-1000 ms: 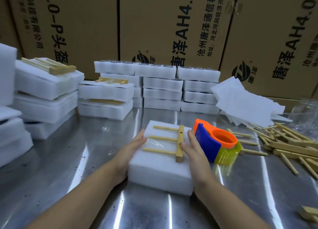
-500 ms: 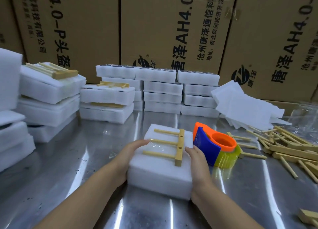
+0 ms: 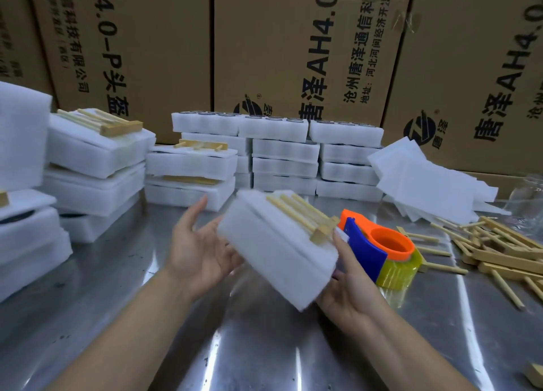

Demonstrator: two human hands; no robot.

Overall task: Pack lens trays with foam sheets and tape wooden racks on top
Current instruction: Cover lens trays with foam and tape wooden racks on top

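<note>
Steel bench [image 3: 264,349], white foam tray block [image 3: 273,255] topped by pale wooden rack [image 3: 299,214], tilted above bench middle, right hand [image 3: 349,288] gripping it, left hand [image 3: 197,249] straight-fingered against it

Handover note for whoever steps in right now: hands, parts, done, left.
Left hand: open, fingers straight, at the left side of the foam pack.
Right hand: grips the pack's right end, thumb on top.
The pack is held tilted above the table, wooden rack on top; blur hides any tape.
Tape dispenser is on the table just right of the pack; loose racks and foam sheets lie further right.
Done: finished packs stacked left.
Left: check the tape, stack this pack, then do the tray stacks at the back.
</note>
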